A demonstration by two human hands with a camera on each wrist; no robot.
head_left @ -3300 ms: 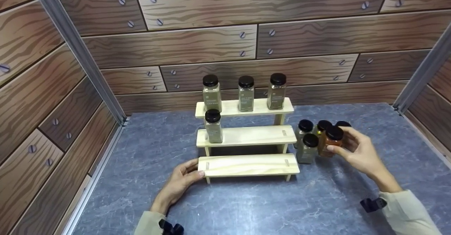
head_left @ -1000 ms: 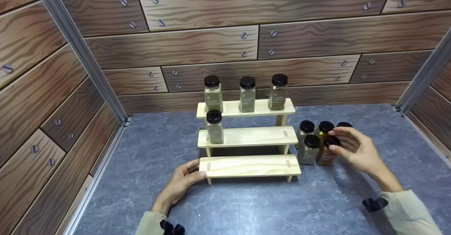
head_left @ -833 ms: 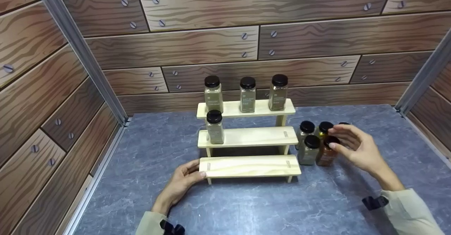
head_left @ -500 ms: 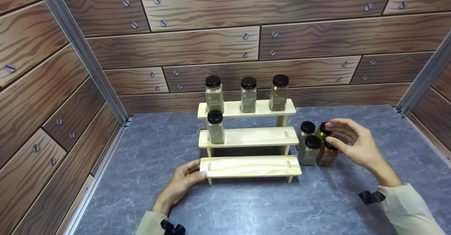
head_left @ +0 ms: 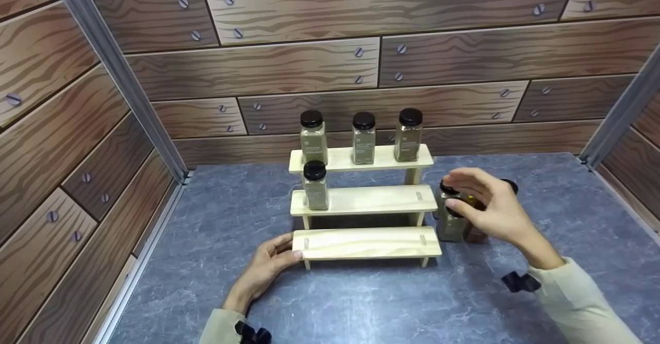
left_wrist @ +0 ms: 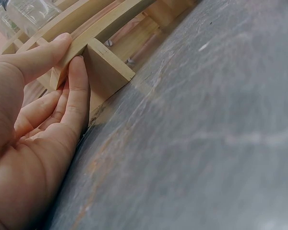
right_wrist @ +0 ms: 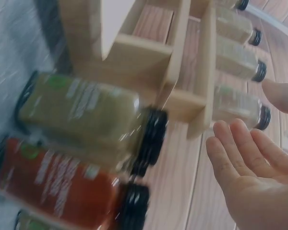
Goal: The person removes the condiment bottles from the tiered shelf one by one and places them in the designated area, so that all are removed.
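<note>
My left hand (head_left: 268, 261) pinches the left end of the lowest tier of a pale wooden three-step rack (head_left: 366, 243), thumb on top and fingers beneath, as the left wrist view shows. My right hand (head_left: 497, 212) hovers over a cluster of black-capped spice jars right of the rack, fingers apart and holding nothing. Under it stand a grey-green spice jar (head_left: 451, 229) and a red-orange spice jar (right_wrist: 62, 184), side by side. Behind them another spice jar (head_left: 447, 188) and a yellowish one are partly covered by the hand.
Three spice jars (head_left: 364, 140) line the top tier, and one more spice jar (head_left: 315, 189) stands at the left of the middle tier. A black cap (head_left: 510, 185) shows behind my right hand. Wood-patterned walls (head_left: 299, 65) enclose the grey marbled tabletop (head_left: 361, 302).
My right hand has put the red-orange spice jar down beside the grey-green one, let go, and moved left over the cluster. My left hand keeps its grip on the rack.
</note>
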